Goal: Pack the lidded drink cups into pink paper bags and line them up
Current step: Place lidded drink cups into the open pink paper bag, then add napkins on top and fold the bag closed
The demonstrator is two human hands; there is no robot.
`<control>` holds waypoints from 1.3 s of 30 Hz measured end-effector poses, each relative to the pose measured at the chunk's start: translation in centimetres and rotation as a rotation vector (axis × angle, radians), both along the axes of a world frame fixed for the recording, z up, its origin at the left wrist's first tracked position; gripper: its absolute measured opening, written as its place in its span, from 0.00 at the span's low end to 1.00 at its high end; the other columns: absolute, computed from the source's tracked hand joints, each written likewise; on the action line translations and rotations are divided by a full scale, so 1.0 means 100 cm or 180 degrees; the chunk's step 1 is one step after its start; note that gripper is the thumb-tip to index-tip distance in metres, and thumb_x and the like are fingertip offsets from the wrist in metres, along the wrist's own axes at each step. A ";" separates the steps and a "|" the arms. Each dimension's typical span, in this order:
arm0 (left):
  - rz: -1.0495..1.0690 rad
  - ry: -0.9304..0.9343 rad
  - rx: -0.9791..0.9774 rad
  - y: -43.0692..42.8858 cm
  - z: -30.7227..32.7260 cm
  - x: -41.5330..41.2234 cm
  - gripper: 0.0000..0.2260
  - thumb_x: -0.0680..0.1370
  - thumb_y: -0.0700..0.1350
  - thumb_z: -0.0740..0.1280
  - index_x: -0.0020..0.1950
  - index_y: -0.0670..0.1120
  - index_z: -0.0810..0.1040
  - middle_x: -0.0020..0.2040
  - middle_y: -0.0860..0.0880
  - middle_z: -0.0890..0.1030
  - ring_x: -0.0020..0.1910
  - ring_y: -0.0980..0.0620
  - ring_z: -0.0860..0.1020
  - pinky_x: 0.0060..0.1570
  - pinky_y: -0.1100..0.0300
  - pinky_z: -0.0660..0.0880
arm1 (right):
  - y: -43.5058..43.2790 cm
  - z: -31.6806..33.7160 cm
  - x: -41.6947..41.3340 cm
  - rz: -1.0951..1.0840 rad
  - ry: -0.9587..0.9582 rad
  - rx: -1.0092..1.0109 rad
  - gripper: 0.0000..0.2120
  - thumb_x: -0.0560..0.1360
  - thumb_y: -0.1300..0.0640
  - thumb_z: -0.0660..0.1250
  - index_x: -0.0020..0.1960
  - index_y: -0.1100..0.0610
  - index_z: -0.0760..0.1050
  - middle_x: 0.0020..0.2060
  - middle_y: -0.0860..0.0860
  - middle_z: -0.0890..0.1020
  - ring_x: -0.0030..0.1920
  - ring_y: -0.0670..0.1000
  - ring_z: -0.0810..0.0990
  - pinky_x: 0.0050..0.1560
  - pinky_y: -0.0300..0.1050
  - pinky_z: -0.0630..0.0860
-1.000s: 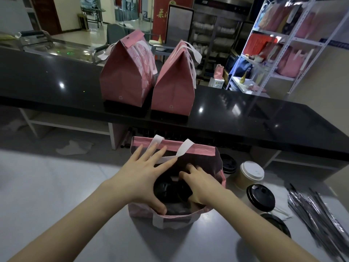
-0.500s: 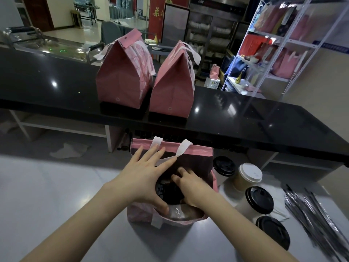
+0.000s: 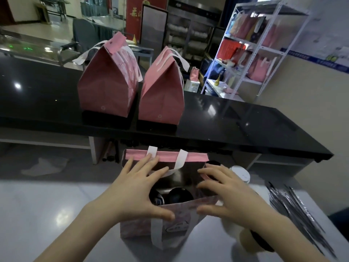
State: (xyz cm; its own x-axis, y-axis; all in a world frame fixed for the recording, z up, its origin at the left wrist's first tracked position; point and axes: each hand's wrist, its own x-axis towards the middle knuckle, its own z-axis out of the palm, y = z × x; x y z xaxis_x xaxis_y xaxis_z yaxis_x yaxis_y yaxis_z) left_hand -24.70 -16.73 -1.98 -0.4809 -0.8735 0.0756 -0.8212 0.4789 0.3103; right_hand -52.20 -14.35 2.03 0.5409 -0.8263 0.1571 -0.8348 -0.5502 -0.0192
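An open pink paper bag [image 3: 175, 222] with white handles stands on the grey table in front of me. Two black cup lids [image 3: 179, 195] show inside it. My left hand [image 3: 136, 188] spans the bag's left side, fingers on the far rim and thumb on the near wall. My right hand [image 3: 224, 195] lies spread over the bag's right side, thumb on the near wall. Two folded-shut pink bags [image 3: 107, 87] [image 3: 162, 93] stand side by side on the black counter behind. A white-lidded cup [image 3: 241, 173] and a black-lidded cup [image 3: 258, 241] stand to the right of the bag.
The black counter [image 3: 245, 125] runs across just behind the bag. A pile of silvery wrapped straws [image 3: 294, 210] lies at the right edge of the table. A white shelf rack [image 3: 251, 48] with more bags stands behind the counter.
My right hand has come out of the bag and moved to its right side. The bag's near wall now stands higher, and the view has shifted.
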 end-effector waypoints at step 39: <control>-0.0435 -0.0053 0.0754 -0.095 -0.064 -0.463 0.16 0.73 0.46 0.69 0.61 0.48 0.78 0.57 0.51 0.80 0.55 0.54 0.77 0.55 0.61 0.73 | -0.043 -0.136 -0.388 -0.1644 -0.0956 0.1151 0.19 0.74 0.50 0.66 0.65 0.49 0.73 0.62 0.47 0.76 0.62 0.49 0.73 0.60 0.43 0.70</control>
